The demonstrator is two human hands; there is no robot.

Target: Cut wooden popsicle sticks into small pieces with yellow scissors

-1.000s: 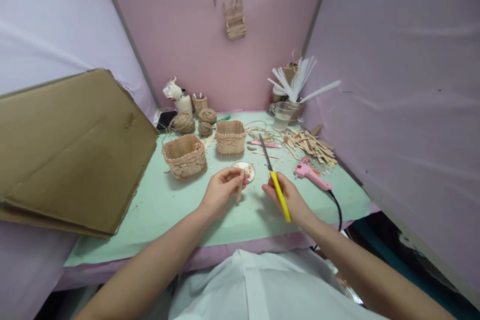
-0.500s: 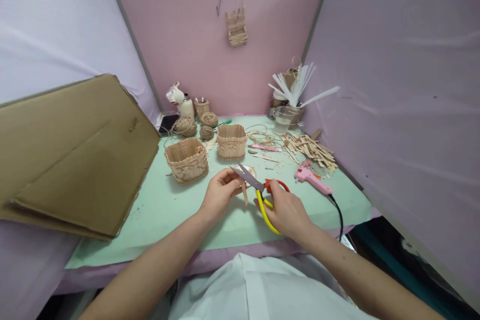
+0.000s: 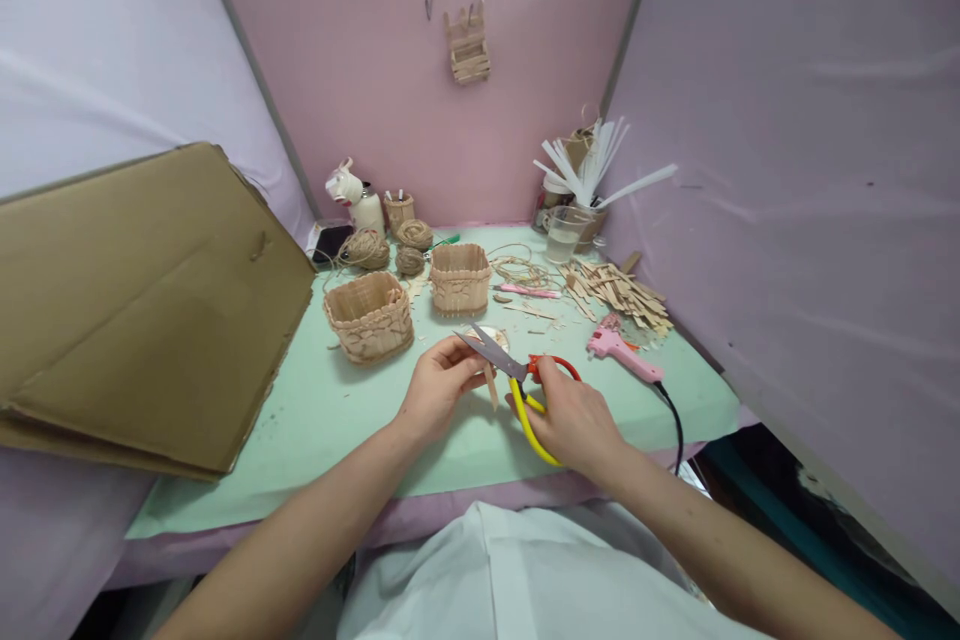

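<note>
My left hand (image 3: pixel 441 382) pinches a thin wooden strip (image 3: pixel 490 388), whose lower end points down toward the table. In my right hand (image 3: pixel 574 412) is a pair of scissors (image 3: pixel 496 356) with one red and one yellow handle. The blades are parted and lie across the strip beside my left fingertips; I cannot tell whether they touch it. Partly hidden behind the blades is a small white round dish (image 3: pixel 495 334). Two small wooden baskets stand beyond my hands, one at the left (image 3: pixel 370 320) and one in the middle (image 3: pixel 460 280).
A pink glue gun (image 3: pixel 624 352) with a black cord lies at the right, before a pile of wooden strips (image 3: pixel 619 292). Twine balls (image 3: pixel 366 248) sit at the back left. A clear cup (image 3: pixel 564 236) stands at the back right. Large cardboard (image 3: pixel 150 310) leans at the left.
My right hand has turned the scissors from pointing away to pointing left, opened the blades and brought them to the strip. My left hand keeps its pinch, the strip slightly tilted.
</note>
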